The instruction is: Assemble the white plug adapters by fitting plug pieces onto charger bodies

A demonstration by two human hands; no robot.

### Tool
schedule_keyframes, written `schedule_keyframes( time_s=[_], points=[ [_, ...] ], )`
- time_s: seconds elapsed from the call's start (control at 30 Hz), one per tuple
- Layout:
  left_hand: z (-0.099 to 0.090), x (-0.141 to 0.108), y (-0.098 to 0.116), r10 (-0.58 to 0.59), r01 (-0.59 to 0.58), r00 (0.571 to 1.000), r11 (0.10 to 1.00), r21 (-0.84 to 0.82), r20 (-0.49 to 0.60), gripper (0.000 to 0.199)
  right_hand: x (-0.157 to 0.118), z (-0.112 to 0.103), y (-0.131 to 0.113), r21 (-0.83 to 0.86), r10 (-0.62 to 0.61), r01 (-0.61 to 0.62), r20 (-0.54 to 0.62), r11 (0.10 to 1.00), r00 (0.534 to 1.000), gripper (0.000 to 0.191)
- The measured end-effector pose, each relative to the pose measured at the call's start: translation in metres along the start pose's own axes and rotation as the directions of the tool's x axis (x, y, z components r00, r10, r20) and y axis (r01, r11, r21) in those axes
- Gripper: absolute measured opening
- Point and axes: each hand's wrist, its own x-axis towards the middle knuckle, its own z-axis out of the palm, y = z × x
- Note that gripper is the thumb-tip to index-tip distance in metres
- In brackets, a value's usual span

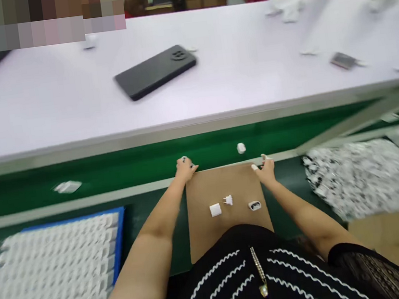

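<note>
Left hand (186,169) and right hand (266,171), arms outstretched, at far corners of brown board (221,183): left fingers bent, hold cannot be told; right thumb and forefinger parted, nothing visibly gripped. Plug piece (228,200), on board between white casings (215,210), long axis crosswise, prongs leftward

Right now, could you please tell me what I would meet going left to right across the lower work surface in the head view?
Blue-edged tray of white parts, left hand, white charger block, pronged white plug piece, open white charger shell, right hand, pile of small whitish parts.
</note>
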Motion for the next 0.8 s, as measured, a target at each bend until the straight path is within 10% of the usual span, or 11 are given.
schedule_keyframes(
  time_s=[0.3, 0.5, 0.8],
  points=[
    [0.028, -0.166, -0.001, 0.493, -0.494, 0.869, 0.870, -0.008, -0.028, 0.041, -0.146, -0.131, 0.140, -0.144, 0.385, -0.433, -0.273, 0.890, 0.882, 0.048],
    [0.089, -0.250, 0.021, 0.587, -0.601, 0.780, 0.799, -0.003, 0.217, 0.040, -0.104, -0.161, 0.171, -0.260, 0.286, -0.317, -0.152, 0.912, 0.946, 0.038],
    [0.150, -0.244, 0.055, 0.497, -0.487, 0.861, 0.867, -0.101, 0.110, 0.042, -0.038, -0.162, 0.170, -0.363, 0.180, -0.179, -0.031, 0.915, 0.983, 0.038]
  ],
)
